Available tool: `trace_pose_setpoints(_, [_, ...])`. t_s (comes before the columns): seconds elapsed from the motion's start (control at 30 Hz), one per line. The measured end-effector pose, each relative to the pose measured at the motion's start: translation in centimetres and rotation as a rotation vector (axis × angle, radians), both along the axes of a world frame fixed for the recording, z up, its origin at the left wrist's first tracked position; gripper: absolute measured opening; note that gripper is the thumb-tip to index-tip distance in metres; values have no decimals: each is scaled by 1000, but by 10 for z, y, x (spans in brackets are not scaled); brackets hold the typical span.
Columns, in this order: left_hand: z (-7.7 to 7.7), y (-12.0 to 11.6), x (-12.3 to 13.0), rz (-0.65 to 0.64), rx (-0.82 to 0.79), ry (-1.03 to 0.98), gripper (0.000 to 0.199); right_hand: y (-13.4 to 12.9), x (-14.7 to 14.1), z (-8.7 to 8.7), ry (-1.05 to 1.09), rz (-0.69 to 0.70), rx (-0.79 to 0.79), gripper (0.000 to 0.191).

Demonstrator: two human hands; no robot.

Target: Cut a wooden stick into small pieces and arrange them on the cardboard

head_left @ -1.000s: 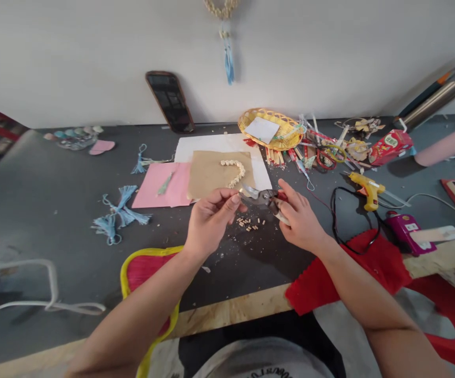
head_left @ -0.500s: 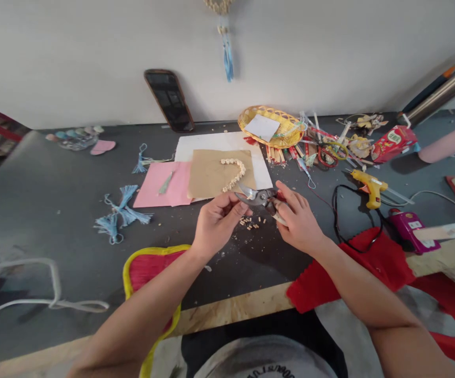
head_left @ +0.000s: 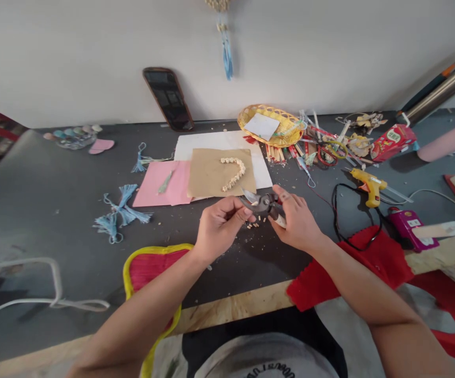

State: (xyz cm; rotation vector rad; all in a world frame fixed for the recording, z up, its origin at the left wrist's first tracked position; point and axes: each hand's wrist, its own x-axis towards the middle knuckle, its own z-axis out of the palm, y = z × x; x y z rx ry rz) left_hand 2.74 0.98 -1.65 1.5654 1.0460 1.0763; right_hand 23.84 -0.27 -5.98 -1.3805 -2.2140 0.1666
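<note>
My right hand [head_left: 296,218] is wrapped round the handles of the pruning shears [head_left: 266,203], whose blades point left. Fingers and thumb of my left hand [head_left: 223,223] are pinched together at the blade tips; what they hold is too small to make out. Small cut pieces [head_left: 255,224] lie on the dark table below the shears. Just beyond the blades, a curved row of pale pieces [head_left: 235,176] rests on a brown sheet [head_left: 207,173], which overlaps pink paper [head_left: 148,184] and a white sheet [head_left: 265,173].
Behind the papers are a yellow basket [head_left: 290,131] and a leaning phone [head_left: 168,98]. Blue tassels [head_left: 123,210] lie left. At right are a yellow glue gun [head_left: 369,185], its black cable, a purple box [head_left: 409,226] and red cloth [head_left: 385,257].
The shears have shifted slightly down and right, their blades appearing wider apart. Both hands have moved slightly, staying close together.
</note>
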Motion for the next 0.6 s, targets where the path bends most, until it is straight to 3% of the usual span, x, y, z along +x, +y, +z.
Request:
trace_pose_setpoints(0.27, [-1, -3, 1, -58, -160, -127, 25, -2, 1, 6, -99, 18, -42, 67])
trace_pose_setpoints(0.5, [5, 3, -3, -280, -503, -355, 26, 2, 7, 7, -90, 80, 29, 64])
trace_pose_setpoints(0.6, [8, 4, -3, -333, -578, -396, 27, 4, 8, 4, -101, 98, 58, 68])
